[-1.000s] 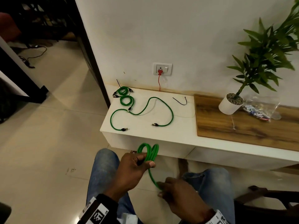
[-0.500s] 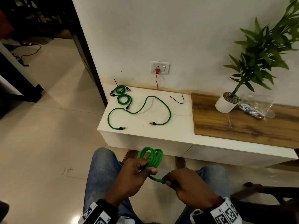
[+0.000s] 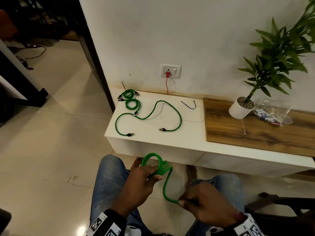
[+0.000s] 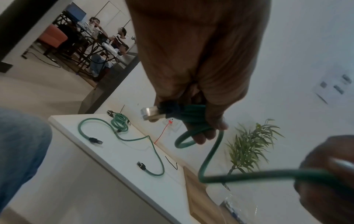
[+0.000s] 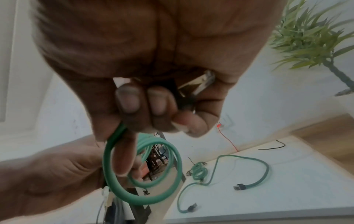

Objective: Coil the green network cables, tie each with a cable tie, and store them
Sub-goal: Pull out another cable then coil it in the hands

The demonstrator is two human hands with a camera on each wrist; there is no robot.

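My left hand (image 3: 144,178) grips a bundle of loops of a green network cable (image 3: 159,165) above my knees; its metal plug (image 4: 151,113) sticks out beside the fingers. The cable's free tail (image 3: 166,189) runs down to my right hand (image 3: 189,202), which pinches its end with the plug (image 5: 199,84) inside the fist. On the white cabinet top (image 3: 187,137) lie two small green coils (image 3: 132,101) and a loose green cable (image 3: 170,116) spread in an S. A black cable tie (image 3: 190,104) lies near the wall.
A wooden board (image 3: 255,130) covers the cabinet's right part, with a potted plant (image 3: 242,109) and a clear plastic bag (image 3: 271,113) on it. A red cord hangs from the wall socket (image 3: 170,71). A dark door frame (image 3: 95,57) stands to the left.
My right hand has drawn the cable tail down and to the right, away from the coil. The left hand still holds the loops, now lifted a little.
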